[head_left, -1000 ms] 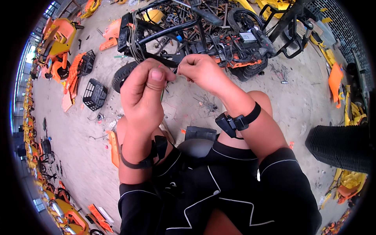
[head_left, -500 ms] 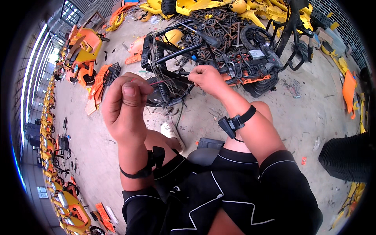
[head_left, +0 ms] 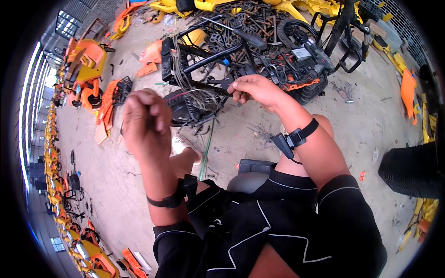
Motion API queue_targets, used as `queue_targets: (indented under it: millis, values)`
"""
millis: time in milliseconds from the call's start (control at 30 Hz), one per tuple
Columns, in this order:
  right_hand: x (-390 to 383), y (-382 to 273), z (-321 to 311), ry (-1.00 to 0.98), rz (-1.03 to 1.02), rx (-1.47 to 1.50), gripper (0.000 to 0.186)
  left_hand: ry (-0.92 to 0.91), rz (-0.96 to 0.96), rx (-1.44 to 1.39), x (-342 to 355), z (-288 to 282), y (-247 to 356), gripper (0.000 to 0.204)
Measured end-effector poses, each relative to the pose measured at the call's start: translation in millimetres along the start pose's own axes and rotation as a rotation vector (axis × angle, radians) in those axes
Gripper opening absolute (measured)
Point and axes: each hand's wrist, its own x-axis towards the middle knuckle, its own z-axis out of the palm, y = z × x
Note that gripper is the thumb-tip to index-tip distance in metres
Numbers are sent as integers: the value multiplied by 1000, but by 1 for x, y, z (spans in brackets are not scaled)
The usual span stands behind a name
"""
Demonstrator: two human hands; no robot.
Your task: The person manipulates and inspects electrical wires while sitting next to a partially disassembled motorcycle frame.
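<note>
My left hand (head_left: 146,121) is raised left of a stripped scooter frame (head_left: 215,60), its fingers curled and blurred by motion. A thin red wire (head_left: 178,96) runs from beside these fingers toward a bundle of grey wires (head_left: 197,95) hanging off the frame's rear end. The wire's end at the fingers is hidden. To the right of the bundle, my right hand (head_left: 255,90) hovers by the frame with fingers loosely bent and apart. Nothing shows clearly in it. A black rear wheel (head_left: 178,109) lies below the wires.
Behind the frame lies a heap of dark metal parts (head_left: 273,34) with yellow panels (head_left: 306,7) beyond. Orange panels (head_left: 107,109) and a scooter body (head_left: 88,60) are at left. Black stacked bins (head_left: 410,171) stand at right. A dark case (head_left: 255,167) sits between my legs.
My right hand has loosened from a closed pinch and moved slightly right. My left hand has dropped slightly and is blurred. The view has shifted, and the grey wires hang more spread out.
</note>
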Motion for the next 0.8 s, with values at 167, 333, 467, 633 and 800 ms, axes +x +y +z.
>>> queue_targets:
  millis: [167, 333, 467, 633, 800]
  values:
    - [17, 12, 7, 20, 60, -204, 23, 44, -246, -165, 2, -38, -66, 27]
    - [35, 35, 7, 91, -76, -685, 37, 95, -398, -438, 10, -67, -105, 29]
    - [32, 24, 18, -50, -8, -682, 48, 82, -450, -565, 24, -79, -110, 30]
    - [40, 7, 25, -109, -31, -152, 46, 81, -489, -644, 33, -84, -113, 31]
    - [47, -1, 38, -81, -57, 24, 38, 72, -497, -658, 33, -87, -117, 31]
